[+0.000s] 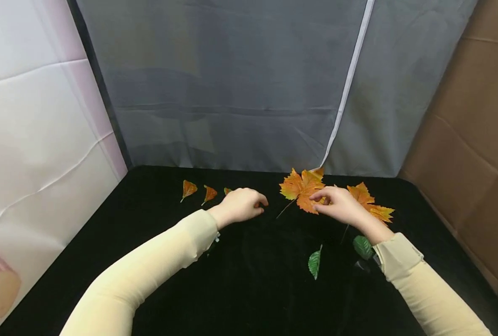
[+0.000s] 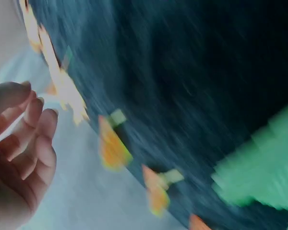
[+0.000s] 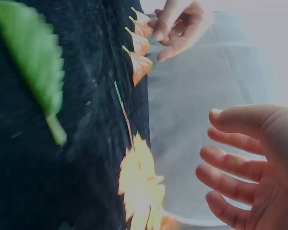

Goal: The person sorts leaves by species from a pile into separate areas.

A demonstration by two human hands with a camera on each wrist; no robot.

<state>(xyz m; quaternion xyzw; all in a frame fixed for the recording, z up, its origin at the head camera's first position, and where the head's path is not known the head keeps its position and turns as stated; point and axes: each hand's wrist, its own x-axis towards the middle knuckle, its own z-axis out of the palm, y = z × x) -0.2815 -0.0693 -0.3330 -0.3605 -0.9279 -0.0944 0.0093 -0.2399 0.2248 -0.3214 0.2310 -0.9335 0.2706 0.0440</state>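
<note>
My left hand (image 1: 242, 205) hovers over the back of the black table, fingers loosely bent with nothing between them. Beside it stretches a row of small orange leaves (image 1: 189, 188), some hidden behind the hand; the right wrist view shows several of these orange leaves (image 3: 140, 67). My right hand (image 1: 340, 205) overlaps the right edge of an orange maple leaf (image 1: 297, 186) in the head view. Its fingers (image 3: 233, 163) are relaxed and spread, holding nothing. A second maple leaf (image 1: 361, 195) lies to the right, partly covered by that hand and forearm.
A green leaf (image 1: 314, 264) lies nearer the front on the black tabletop (image 1: 249, 284). Another green leaf (image 1: 363, 247) lies beside the right cuff. Grey cloth (image 1: 232, 93) hangs behind the table, white cloth (image 1: 35, 130) at left, brown cloth (image 1: 475, 126) at right.
</note>
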